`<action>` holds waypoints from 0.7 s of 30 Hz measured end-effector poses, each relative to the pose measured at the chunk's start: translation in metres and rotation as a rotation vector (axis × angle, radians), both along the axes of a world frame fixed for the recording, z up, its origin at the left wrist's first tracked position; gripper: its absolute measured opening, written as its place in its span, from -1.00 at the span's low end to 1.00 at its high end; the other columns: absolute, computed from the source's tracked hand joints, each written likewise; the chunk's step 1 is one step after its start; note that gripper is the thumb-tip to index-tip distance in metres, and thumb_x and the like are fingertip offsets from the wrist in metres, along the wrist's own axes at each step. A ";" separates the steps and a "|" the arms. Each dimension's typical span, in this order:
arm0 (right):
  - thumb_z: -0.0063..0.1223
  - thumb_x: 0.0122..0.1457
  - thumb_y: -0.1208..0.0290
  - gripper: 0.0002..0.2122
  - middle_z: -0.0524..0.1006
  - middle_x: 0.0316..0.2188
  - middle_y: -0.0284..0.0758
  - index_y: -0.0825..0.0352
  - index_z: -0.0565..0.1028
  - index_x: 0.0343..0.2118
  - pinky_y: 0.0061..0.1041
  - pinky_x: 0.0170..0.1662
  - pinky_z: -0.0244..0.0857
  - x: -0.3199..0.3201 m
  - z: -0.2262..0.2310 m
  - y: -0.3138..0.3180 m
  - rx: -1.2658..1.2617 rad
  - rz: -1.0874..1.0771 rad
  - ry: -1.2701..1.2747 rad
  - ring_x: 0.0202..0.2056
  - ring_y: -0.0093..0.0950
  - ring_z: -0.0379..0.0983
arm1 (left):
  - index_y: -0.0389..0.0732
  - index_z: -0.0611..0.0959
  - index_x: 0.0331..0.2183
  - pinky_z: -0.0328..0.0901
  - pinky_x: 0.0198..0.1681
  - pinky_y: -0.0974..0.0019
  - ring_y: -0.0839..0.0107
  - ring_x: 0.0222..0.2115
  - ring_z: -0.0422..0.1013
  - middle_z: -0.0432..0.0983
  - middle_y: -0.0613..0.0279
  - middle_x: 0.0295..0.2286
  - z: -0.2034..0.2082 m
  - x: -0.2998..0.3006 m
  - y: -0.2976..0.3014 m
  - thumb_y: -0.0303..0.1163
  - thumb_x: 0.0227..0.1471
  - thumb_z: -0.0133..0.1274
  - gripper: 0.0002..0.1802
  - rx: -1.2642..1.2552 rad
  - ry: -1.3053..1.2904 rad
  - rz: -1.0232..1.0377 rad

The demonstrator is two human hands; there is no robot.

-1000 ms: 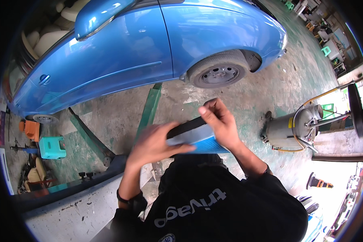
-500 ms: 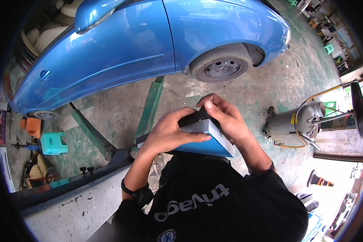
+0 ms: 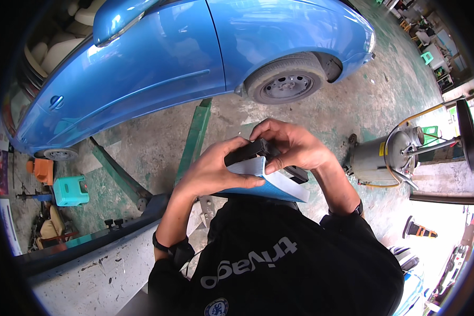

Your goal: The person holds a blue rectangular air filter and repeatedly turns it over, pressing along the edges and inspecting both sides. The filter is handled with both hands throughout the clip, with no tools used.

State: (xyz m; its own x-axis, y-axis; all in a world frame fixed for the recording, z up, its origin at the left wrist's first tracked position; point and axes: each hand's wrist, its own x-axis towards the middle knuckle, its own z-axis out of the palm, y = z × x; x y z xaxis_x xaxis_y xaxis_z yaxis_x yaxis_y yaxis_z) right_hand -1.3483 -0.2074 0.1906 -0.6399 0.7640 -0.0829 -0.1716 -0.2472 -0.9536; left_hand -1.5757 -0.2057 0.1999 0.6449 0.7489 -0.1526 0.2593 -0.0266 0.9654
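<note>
In front of my chest I hold a pleated air filter [image 3: 280,185], blue on its face with a white border, together with a black plastic frame [image 3: 246,153]. My left hand [image 3: 211,169] is closed round their left side, its thumb lying on the filter's blue face and its fingers behind the frame. My right hand [image 3: 296,148] grips the near corner, thumb on the white border and fingers on the black frame. Between border and frame a gap shows at the right. The far side of both parts is hidden behind my left hand.
A blue car [image 3: 158,68] stands ahead, with a green lift arm [image 3: 195,134] beneath its side. At the right is a grey metal tank [image 3: 374,160] with hoses. A white workbench [image 3: 95,274] lies at lower left; a teal stool [image 3: 70,190] is beyond it.
My right thumb has shifted down onto the filter's white border. The border has bent away from the black frame, and more of the frame now shows on the right.
</note>
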 end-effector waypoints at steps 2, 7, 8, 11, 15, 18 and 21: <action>0.30 -0.12 0.71 -0.47 0.50 -0.25 -0.29 0.41 0.32 -0.04 -0.55 -0.14 0.29 -0.001 0.000 -0.001 -0.009 0.008 -0.004 -0.20 -0.53 0.41 | -0.34 0.58 -0.18 0.27 -0.04 0.33 0.38 -0.19 0.44 0.55 0.15 -0.28 -0.002 -0.001 0.000 -0.18 -0.38 0.44 -0.31 -0.061 -0.021 0.004; 0.30 -0.12 0.71 -0.47 0.49 -0.25 -0.26 0.42 0.31 -0.05 -0.56 -0.17 0.30 -0.005 0.001 0.000 -0.028 0.029 -0.031 -0.20 -0.52 0.40 | -0.34 0.58 -0.16 0.25 -0.01 0.36 0.39 -0.18 0.44 0.54 0.17 -0.26 -0.006 -0.003 0.003 -0.25 -0.38 0.44 -0.32 -0.203 -0.029 0.020; 0.30 -0.13 0.71 -0.46 0.49 -0.25 -0.25 0.42 0.30 -0.05 -0.55 -0.17 0.30 -0.006 0.001 0.000 -0.032 0.029 -0.062 -0.20 -0.52 0.40 | -0.34 0.58 -0.16 0.25 -0.01 0.36 0.39 -0.17 0.44 0.54 0.17 -0.26 -0.006 -0.004 0.002 -0.26 -0.38 0.44 -0.32 -0.214 -0.044 0.021; 0.30 -0.14 0.72 -0.45 0.49 -0.23 -0.24 0.42 0.30 -0.04 -0.55 -0.17 0.31 -0.007 0.005 -0.002 -0.014 -0.004 -0.089 -0.20 -0.52 0.41 | -0.35 0.58 -0.15 0.25 0.00 0.36 0.38 -0.16 0.44 0.54 0.17 -0.25 -0.006 -0.006 0.001 -0.28 -0.37 0.44 -0.32 -0.218 -0.045 0.039; 0.31 -0.16 0.72 -0.43 0.50 -0.23 -0.24 0.42 0.29 -0.04 -0.53 -0.16 0.31 -0.005 0.009 -0.002 0.017 0.005 -0.072 -0.21 -0.50 0.42 | -0.35 0.57 -0.13 0.25 0.02 0.35 0.36 -0.14 0.43 0.54 0.14 -0.22 -0.003 -0.008 -0.003 -0.26 -0.36 0.44 -0.30 -0.172 -0.035 0.036; 0.33 -0.19 0.71 -0.41 0.50 -0.23 -0.24 0.41 0.29 -0.04 -0.53 -0.15 0.30 -0.005 0.009 -0.001 -0.030 0.024 -0.028 -0.20 -0.49 0.42 | -0.36 0.56 -0.11 0.24 0.03 0.33 0.34 -0.12 0.43 0.53 0.12 -0.20 -0.004 -0.007 -0.004 -0.23 -0.32 0.42 -0.30 -0.094 -0.034 0.010; 0.34 -0.22 0.71 -0.40 0.50 -0.23 -0.24 0.39 0.30 -0.04 -0.54 -0.15 0.30 -0.005 0.007 0.002 -0.065 0.041 0.009 -0.20 -0.49 0.42 | -0.36 0.55 -0.11 0.24 0.03 0.32 0.34 -0.10 0.42 0.52 0.09 -0.19 -0.006 -0.005 -0.005 -0.20 -0.29 0.40 -0.31 -0.093 -0.036 0.023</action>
State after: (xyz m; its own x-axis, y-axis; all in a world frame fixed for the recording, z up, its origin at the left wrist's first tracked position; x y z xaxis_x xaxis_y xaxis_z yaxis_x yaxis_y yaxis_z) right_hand -1.3536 -0.2057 0.1976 -0.6714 0.7303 -0.1260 -0.1682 -0.3158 -0.9338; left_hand -1.5807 -0.2112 0.1942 0.6340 0.7473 -0.1990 0.2236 0.0692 0.9722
